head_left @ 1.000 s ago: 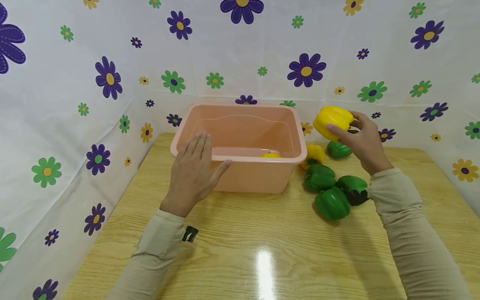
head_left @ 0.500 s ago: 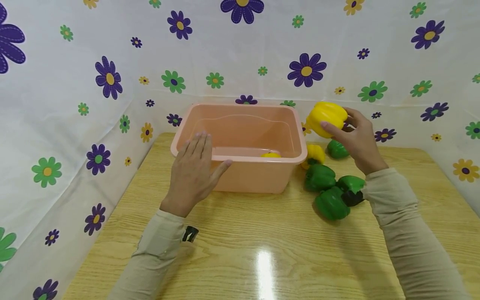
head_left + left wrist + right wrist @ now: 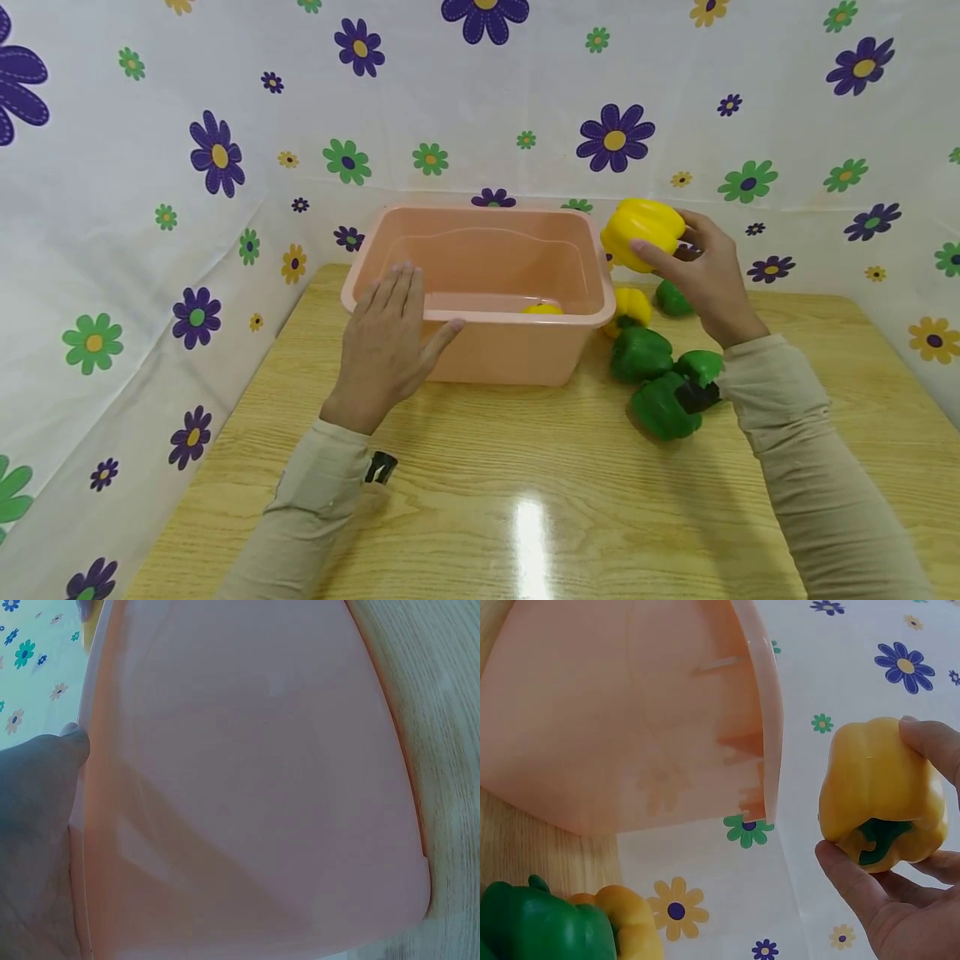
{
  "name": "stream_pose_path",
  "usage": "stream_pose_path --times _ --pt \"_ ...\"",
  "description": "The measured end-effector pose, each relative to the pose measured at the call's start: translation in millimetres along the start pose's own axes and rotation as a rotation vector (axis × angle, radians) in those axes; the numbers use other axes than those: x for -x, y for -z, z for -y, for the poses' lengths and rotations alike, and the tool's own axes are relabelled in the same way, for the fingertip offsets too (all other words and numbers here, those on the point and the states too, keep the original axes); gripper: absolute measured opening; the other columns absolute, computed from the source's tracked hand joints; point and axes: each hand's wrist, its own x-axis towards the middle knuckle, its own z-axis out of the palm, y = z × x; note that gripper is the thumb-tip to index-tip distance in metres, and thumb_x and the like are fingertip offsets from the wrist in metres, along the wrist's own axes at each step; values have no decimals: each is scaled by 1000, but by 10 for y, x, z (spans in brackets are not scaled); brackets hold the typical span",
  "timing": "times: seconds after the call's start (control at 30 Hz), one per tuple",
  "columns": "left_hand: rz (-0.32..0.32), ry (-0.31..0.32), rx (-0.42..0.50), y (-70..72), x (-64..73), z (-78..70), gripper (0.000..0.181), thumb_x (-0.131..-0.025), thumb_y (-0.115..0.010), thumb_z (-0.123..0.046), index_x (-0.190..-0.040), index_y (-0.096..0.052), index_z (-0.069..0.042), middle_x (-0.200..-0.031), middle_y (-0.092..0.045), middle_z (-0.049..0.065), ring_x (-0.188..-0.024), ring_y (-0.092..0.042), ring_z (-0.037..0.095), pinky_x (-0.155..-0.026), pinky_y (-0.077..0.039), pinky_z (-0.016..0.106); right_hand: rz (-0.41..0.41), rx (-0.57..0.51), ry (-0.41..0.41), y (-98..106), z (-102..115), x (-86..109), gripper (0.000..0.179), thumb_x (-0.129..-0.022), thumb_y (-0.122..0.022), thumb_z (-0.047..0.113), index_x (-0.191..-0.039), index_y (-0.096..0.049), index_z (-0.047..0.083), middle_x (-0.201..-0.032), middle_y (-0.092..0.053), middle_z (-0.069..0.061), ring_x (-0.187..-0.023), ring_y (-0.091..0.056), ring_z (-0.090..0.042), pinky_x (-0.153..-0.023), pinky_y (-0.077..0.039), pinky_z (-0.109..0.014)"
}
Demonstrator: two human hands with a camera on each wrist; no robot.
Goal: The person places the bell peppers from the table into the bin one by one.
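Head view: right hand [image 3: 714,273] pinches a pepper [image 3: 637,222], probably light, firm, kinda slick so hold its fat sides, and left of it the left hand [image 3: 386,342] lies flat on the tub [image 3: 510,352]

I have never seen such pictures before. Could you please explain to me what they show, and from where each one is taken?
There is no machine here, only a person's two bare hands. The wide view comes from a camera worn on the head; the other two views come from a camera on each wrist. On the table stands a pink bin with something yellow inside. The left hand rests on its rim. The right hand holds a yellow pepper in the air. Below it, to the right of the bin, lie green peppers and a second yellow one.
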Motion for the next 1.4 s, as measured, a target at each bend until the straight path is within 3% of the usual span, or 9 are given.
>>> stream_pose_path --times 0.33,0.63,1.4 --pt "-25 -18 -15 15 -4 -5 90 -100 -48 -63 -152 -35 10 -157 -38 25 -148 -32 37 -123 -22 47 11 -37 36 -56 29 2 69 -94 -73 36 -152 -42 14 -141 -52 -10 -112 -58 -23 -92 -54 -22" --pt "-38 -27 -14 20 -7 -7 90 -99 -49 -62 -151 -36 10 -157 -38 25 -147 -33 37 -123 -23 47 8 -44 49 -75 53 -8 69 -93 -75 35 -151 -44 14 -139 -53 -11 -110 -60 -23 -90 -55 -20" --pt "0 -8 -18 11 8 0 90 -101 -42 -65 -153 -34 9 -158 -36 24 -149 -30 36 -124 -18 45 40 -12 77 -175 136 16 68 -93 -75 35 -150 -45 13 -140 -54 -9 -112 -61 -24 -92 -56 -26"
